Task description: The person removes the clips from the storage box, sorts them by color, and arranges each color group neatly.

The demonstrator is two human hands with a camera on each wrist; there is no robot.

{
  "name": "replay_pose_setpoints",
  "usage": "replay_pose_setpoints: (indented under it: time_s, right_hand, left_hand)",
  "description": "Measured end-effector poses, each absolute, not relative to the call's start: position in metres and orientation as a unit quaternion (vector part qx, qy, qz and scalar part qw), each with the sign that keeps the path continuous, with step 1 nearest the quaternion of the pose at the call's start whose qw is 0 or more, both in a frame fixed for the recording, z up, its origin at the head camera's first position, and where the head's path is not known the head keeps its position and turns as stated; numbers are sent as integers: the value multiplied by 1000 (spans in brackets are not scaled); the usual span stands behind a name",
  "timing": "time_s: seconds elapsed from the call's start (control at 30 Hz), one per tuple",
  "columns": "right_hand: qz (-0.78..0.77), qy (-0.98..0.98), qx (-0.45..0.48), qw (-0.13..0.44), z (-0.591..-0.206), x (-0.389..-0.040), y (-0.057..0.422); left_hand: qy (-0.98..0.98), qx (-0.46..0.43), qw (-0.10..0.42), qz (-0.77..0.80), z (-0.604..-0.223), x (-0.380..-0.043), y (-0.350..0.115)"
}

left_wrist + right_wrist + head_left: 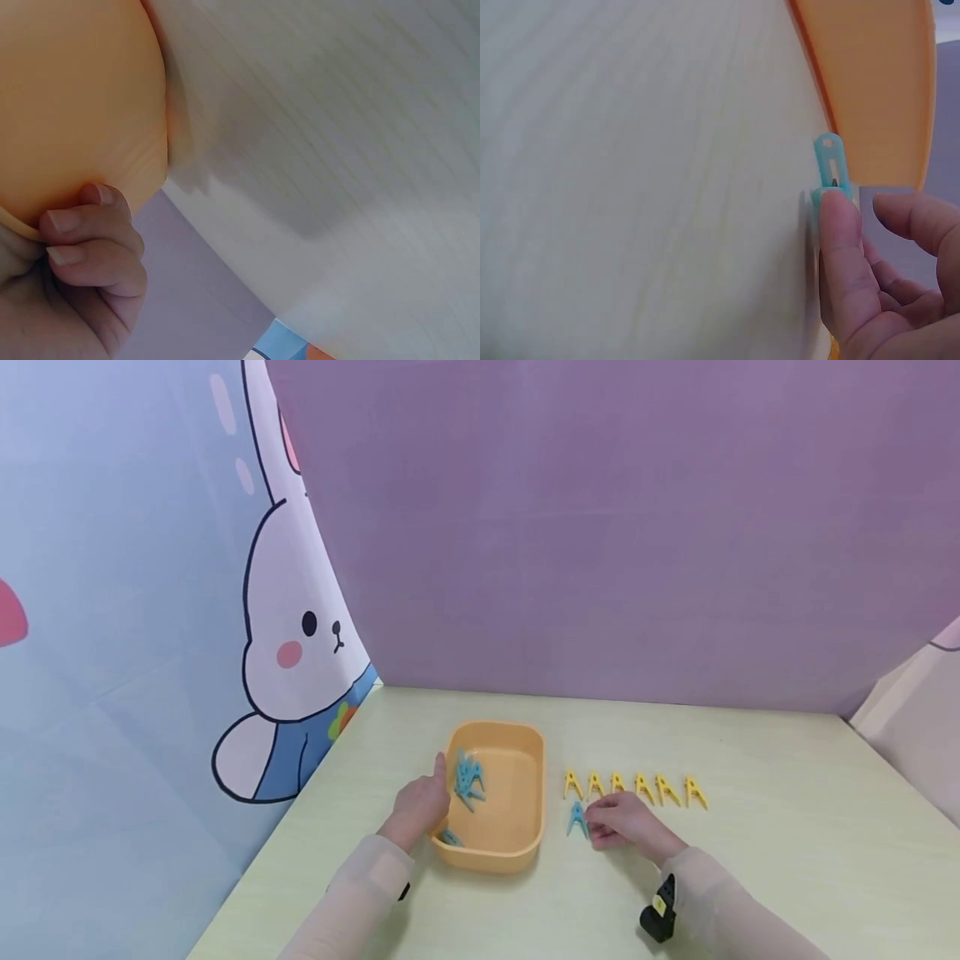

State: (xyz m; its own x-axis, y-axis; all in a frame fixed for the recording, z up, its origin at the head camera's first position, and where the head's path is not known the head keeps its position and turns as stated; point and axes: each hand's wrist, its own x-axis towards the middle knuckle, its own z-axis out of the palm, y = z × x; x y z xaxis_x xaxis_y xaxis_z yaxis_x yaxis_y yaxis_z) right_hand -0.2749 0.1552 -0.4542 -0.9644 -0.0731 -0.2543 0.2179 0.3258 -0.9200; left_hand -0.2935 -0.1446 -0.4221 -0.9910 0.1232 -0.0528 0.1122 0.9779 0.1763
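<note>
My left hand (pixel 422 806) grips the left rim of an orange-yellow plastic basin (pixel 491 861). In the left wrist view, its curled fingers (pixel 97 259) lie against the outer wall. Several blue clothespins (pixel 468 779) lie inside the basin, mostly along its left side. Just right of the basin, one blue clothespin (pixel 576 817) is on the table, at the fingertips of my right hand (pixel 624 822). The right wrist view has one fingertip overlapping this blue clothespin (pixel 829 159), with a gap to the finger beside it.
Several yellow clothespins (pixel 666 790) form a row on the pale table (pixel 787 827), beyond my right hand. A purple backdrop (pixel 600 543) rises behind the table. At the left hangs a blue cloth with a rabbit picture (pixel 300 635).
</note>
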Motion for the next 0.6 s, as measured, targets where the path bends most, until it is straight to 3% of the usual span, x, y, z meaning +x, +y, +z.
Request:
replay_pose_setpoints:
  time_s: [0.3,0.6]
  right_hand:
    - [-613,779,23,126,-434,-277,150]
    - [-648,745,-58,145,-418,-278,145]
  left_hand:
    - [994,66,30,81,-420,-294,-146]
    - [994,59,39,85,-421,-295,-146]
